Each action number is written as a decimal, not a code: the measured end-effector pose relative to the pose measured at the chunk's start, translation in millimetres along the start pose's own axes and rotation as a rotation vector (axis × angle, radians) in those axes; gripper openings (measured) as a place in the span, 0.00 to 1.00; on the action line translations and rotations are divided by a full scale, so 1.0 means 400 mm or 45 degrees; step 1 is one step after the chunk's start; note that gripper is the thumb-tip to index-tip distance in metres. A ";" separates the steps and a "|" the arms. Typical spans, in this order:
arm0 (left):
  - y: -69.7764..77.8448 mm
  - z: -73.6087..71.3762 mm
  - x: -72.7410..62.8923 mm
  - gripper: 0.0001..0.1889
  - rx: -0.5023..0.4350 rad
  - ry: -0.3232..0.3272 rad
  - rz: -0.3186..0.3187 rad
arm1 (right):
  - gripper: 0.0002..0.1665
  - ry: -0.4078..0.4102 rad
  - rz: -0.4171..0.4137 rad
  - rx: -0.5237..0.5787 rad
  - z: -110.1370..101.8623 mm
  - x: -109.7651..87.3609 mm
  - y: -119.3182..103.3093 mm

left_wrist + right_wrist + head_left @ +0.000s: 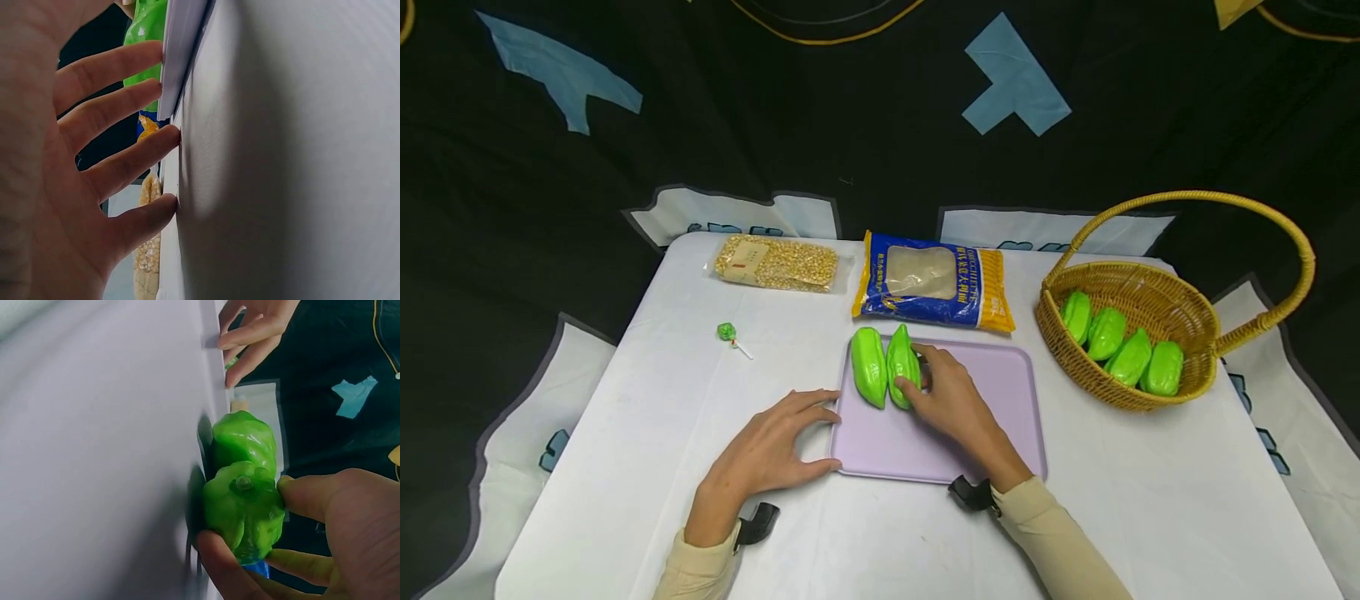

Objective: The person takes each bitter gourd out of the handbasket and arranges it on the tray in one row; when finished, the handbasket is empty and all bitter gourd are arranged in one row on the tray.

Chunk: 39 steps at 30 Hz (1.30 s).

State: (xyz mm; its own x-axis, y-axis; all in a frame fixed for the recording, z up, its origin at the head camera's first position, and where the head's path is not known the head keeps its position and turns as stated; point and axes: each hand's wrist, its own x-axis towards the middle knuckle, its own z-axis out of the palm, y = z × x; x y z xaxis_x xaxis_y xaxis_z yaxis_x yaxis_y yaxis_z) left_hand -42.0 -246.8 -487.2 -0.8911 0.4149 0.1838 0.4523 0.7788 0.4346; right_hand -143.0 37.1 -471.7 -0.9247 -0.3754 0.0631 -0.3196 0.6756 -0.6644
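On the lilac tray (pixel 977 408), two glossy green ridged vegetables lie side by side, the left one (pixel 868 367) and the right one (pixel 901 367). My right hand (pixel 955 400) grips the right one between thumb and fingers; the right wrist view shows the stem-like nub on the held vegetable (pixel 244 509), its neighbour (pixel 247 437) just beyond. Fingers spread, my left hand (pixel 767 446) rests at the tray's left edge. In the left wrist view, two fingertips of the left hand (pixel 94 162) meet the tray's side (pixel 178 62), while others reach the white cloth.
A wicker basket (pixel 1120 396) with a tall handle holds several similar green vegetables (pixel 1105 333) at the right. Behind the tray lie a blue and yellow pasta bag (pixel 925 279) and a clear pack of corn kernels (pixel 797 265). A green lollipop (pixel 727 332) lies at left.
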 end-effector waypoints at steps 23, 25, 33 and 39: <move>-0.003 0.002 -0.001 0.28 -0.012 0.009 -0.004 | 0.39 -0.009 0.021 -0.068 -0.062 -0.028 0.028; -0.003 0.002 -0.001 0.28 -0.009 0.010 -0.005 | 0.37 0.000 0.009 -0.064 -0.077 -0.028 0.034; -0.005 0.000 -0.001 0.28 -0.008 0.006 -0.013 | 0.33 0.092 -0.016 -0.078 -0.157 -0.025 0.059; -0.003 0.002 -0.003 0.28 -0.010 -0.006 -0.027 | 0.27 0.207 -0.032 -0.133 -0.229 -0.037 0.090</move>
State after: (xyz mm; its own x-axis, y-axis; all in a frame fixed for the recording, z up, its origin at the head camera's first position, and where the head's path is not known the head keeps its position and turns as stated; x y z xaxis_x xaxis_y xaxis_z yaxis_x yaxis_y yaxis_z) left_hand -41.3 -248.0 -488.7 -0.9002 0.4008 0.1702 0.4331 0.7839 0.4450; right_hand -159.9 125.1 -428.4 -0.9346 -0.2916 0.2038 -0.3552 0.7323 -0.5810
